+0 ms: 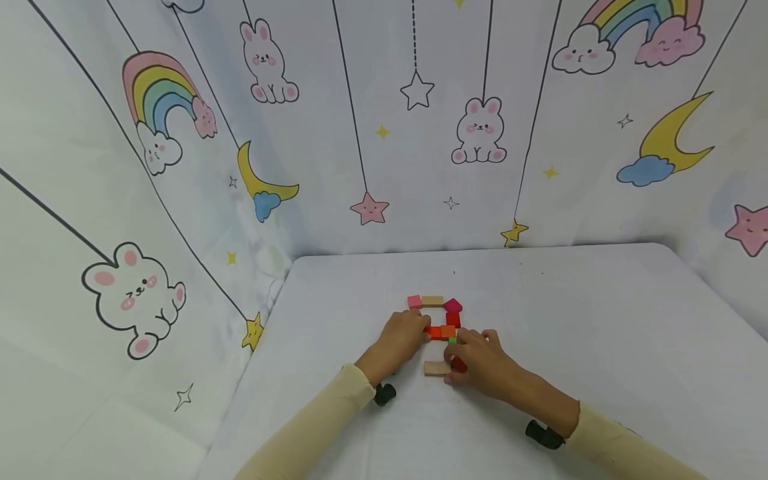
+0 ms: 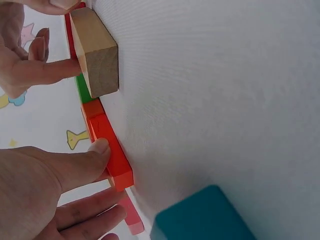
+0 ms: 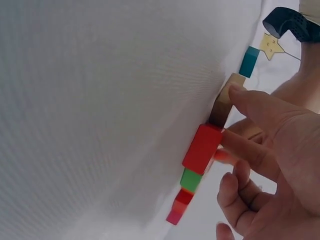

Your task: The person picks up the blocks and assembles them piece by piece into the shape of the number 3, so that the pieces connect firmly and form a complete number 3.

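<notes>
Colourful blocks form a bent line on the white table. At the middle of it, my left hand pinches an orange-red block, thumb on its near side. An orange block sits against that block's end. My right hand holds a plain wooden block at the near end of the line, with the thumb on one side and a finger on the other. A red block lies at the wooden block's end, partly behind the right fingers in the head view. Beyond it comes a green block.
At the far end lie a pink block, another wooden block, a magenta block and a second red block. A teal block stands near the left wrist. A patterned white curtain rises behind the table.
</notes>
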### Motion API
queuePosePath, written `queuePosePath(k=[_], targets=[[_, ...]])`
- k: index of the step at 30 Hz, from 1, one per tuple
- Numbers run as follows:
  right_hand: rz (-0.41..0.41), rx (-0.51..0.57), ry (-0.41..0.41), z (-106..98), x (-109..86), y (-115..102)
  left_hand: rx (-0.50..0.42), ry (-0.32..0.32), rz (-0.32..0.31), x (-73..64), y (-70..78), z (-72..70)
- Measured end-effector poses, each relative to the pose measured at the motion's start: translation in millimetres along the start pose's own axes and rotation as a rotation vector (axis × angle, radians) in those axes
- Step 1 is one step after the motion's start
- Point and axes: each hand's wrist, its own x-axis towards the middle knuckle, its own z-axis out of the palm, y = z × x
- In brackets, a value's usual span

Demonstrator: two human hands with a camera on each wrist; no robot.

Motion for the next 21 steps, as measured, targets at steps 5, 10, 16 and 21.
queuePosePath(k=[5,10,16,21], targets=[[-0.021,0.006,0.039,-3,0.0,-9,0.011,0.004,0.025,2.4,-2.3,-1.6],[-0.115,0.026,0.058,-2,2.8,-26,0.003,-0.040,0.068,9.3,-5.9,-9.2],[-0.083,0.069,-0.077,6,13.1,-49,-0.022,-0.124,0.122,18.8,-11.1,-17.1],[-0.070,0.106,-0.107,15,27.6,-60,-0.005,-0.165,0.138,24.1,-15.1,-18.6]])
